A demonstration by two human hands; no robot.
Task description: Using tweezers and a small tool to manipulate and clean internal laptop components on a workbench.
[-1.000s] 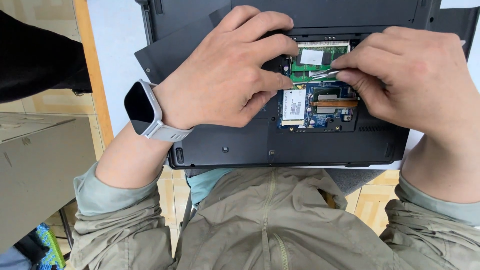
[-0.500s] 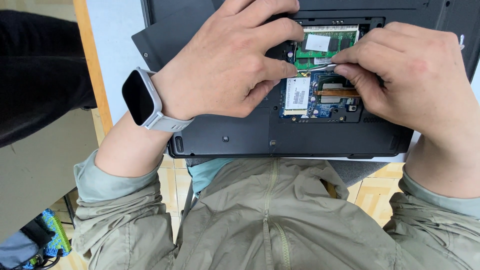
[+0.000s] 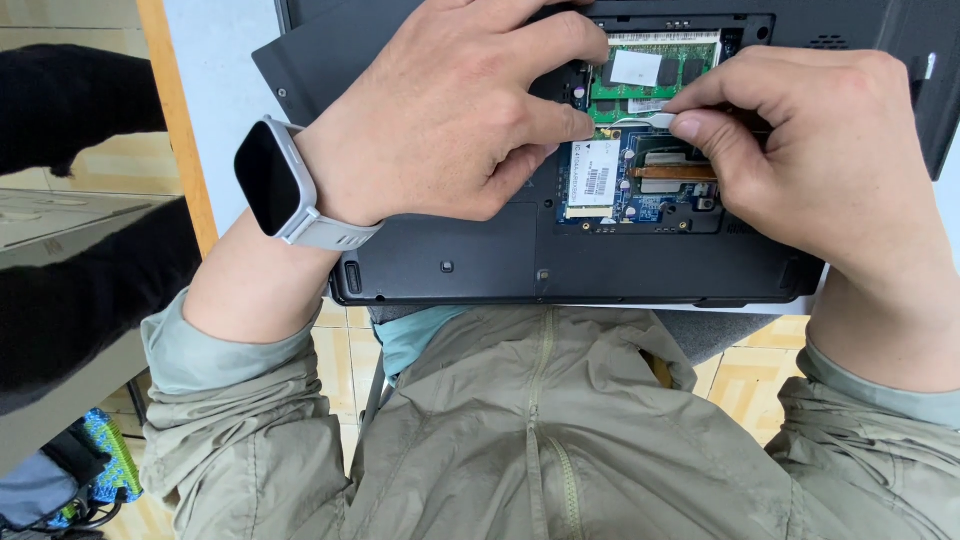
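Memory module (image 3: 650,75), green, lies upper centre in the laptop's (image 3: 600,270) open bay, long axis left-right. Left hand (image 3: 450,120) fingertips press together at its lower edge; right hand (image 3: 820,160) pinches a thin metal tool (image 3: 645,120) alongside. Bay walls crowd it.

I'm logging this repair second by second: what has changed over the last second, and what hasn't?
Very little. The view has slid, so the laptop sits higher in the picture. The left hand still rests on the open bay by the green memory module. The right hand keeps pinching the thin silver tool there. Nothing was picked up or let go. The small white card stays seated.
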